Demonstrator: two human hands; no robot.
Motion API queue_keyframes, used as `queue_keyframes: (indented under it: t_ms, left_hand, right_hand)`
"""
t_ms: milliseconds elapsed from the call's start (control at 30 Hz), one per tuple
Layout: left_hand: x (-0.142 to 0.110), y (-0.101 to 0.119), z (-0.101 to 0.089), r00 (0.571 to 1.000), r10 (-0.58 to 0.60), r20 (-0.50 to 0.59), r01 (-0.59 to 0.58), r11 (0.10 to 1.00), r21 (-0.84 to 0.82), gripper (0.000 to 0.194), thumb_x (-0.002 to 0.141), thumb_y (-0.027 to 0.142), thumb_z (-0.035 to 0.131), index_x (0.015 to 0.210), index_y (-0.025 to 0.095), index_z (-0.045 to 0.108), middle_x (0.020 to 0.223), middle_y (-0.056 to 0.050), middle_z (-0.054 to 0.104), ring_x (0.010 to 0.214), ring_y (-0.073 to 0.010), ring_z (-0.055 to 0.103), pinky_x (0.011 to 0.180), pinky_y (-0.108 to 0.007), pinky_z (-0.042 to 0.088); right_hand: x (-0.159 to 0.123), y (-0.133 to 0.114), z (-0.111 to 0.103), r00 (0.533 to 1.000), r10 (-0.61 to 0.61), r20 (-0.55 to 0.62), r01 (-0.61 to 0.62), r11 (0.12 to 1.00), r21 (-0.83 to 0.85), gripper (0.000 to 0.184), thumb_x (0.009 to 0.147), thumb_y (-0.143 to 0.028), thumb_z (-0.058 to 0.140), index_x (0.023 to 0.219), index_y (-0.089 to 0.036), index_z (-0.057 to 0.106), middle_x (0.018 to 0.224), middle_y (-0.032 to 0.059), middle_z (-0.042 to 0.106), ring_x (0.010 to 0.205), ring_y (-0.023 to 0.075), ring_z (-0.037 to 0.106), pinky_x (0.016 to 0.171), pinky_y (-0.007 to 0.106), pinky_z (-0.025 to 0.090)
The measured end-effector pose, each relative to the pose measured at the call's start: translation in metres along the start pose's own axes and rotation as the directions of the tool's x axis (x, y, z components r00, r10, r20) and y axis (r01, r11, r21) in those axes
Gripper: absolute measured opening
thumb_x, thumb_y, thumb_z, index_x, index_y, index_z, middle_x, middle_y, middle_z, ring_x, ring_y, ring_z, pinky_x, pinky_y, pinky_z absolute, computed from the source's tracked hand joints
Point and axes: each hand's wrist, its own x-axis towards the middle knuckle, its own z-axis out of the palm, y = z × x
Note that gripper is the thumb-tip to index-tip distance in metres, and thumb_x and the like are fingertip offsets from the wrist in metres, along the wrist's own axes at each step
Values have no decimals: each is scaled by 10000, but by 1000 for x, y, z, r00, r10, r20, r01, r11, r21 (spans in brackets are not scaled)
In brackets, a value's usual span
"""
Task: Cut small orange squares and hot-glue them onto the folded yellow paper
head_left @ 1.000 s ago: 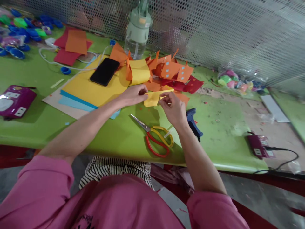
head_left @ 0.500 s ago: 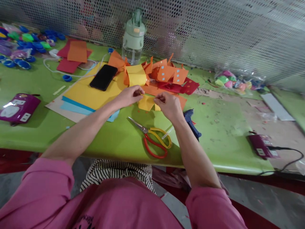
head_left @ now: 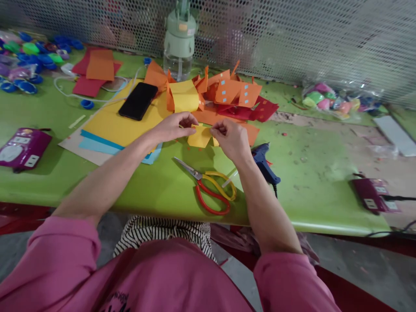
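Note:
Between my two hands is a small folded piece of yellow paper (head_left: 199,138). My left hand (head_left: 177,125) pinches its left upper edge between thumb and fingertips. On the other side, my right hand (head_left: 231,136) grips the right edge, its fingers curled and partly hiding the paper. Just behind the hands stand a curved yellow paper piece (head_left: 184,96) and several folded orange paper pieces (head_left: 227,92), some with small light-blue squares. Nearer to me lie scissors (head_left: 203,178) with one red and one yellow handle. A dark blue glue gun (head_left: 264,162) rests right of my right forearm.
A black phone (head_left: 138,101) lies on yellow sheets (head_left: 104,128) at left. A water bottle (head_left: 179,41) stands by the perforated metal panel (head_left: 276,47). Purple power boxes (head_left: 24,148) sit at either side. Bagged colourful pieces (head_left: 338,99) lie back right, blue ones (head_left: 35,60) back left.
The camera view has shifted slightly. Both hands still hold the yellow paper in nearly the same place, with the fingers moved a little along its edges.

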Motion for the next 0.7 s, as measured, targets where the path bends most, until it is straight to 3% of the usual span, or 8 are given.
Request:
queue_keyframes:
  t_ms: [100,533,700]
  left_hand:
    - [0,0,2,1000,1,-31,0,999,32,149,821,260,656,935,163,649,914,-24,656,814,-123,581,786,-274,457]
    - [1,-1,4,999,4,-48,-2,999,48,73,803,195,668,846,158,622,836,-7,638,759,-108,569,762,-261,447]
    - [1,-1,2,997,-16,-75,18,1000,21,155,883,310,626,887,163,675,858,-23,675,760,-113,590,742,-249,467]
  right_hand:
    - [-1,0,1,1000,-4,3,4,1000,11,99,810,-230,607,838,-185,690,802,28,713,720,167,632,711,316,474]
    - [-4,-6,0,1000,-19,0,19,1000,-10,91,818,-187,608,846,-201,693,806,23,708,752,173,635,750,325,474]
    - [-3,-3,-1,1000,-11,-4,11,1000,-11,81,812,-213,609,837,-206,686,798,18,713,746,176,637,748,325,476]
